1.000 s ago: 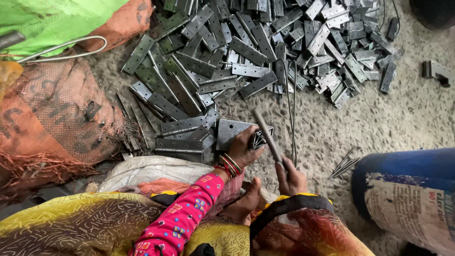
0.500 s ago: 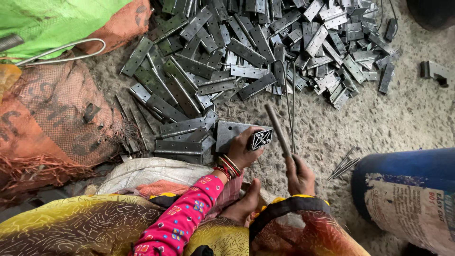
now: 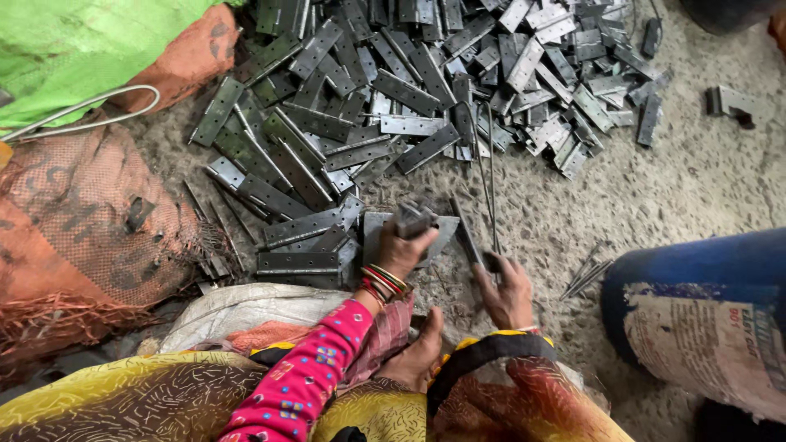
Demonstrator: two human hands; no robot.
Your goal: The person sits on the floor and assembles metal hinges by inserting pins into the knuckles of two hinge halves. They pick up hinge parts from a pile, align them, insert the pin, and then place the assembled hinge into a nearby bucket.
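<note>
Rough grey concrete floor (image 3: 696, 188) fills the view, strewn across its far half with a heap of flat metal hinge plates (image 3: 426, 90). At the left lie an orange mesh sack (image 3: 82, 221) and a green cloth (image 3: 90, 41) with a pale cord over it; a blue drum (image 3: 704, 303) stands at the right. Near the middle, the left hand (image 3: 403, 250), bangles at its wrist, has its fingers curled shut around a small dark metal hinge piece (image 3: 413, 219), which sticks out beyond the fingertips on the far side, above a flat steel plate (image 3: 442, 233) on the floor. Just to its right, the right hand (image 3: 506, 290) closes on the near end of a thin metal rod (image 3: 467, 233), which slants away towards the far left. Loose pins (image 3: 585, 274) lie to the right of that hand.
</note>
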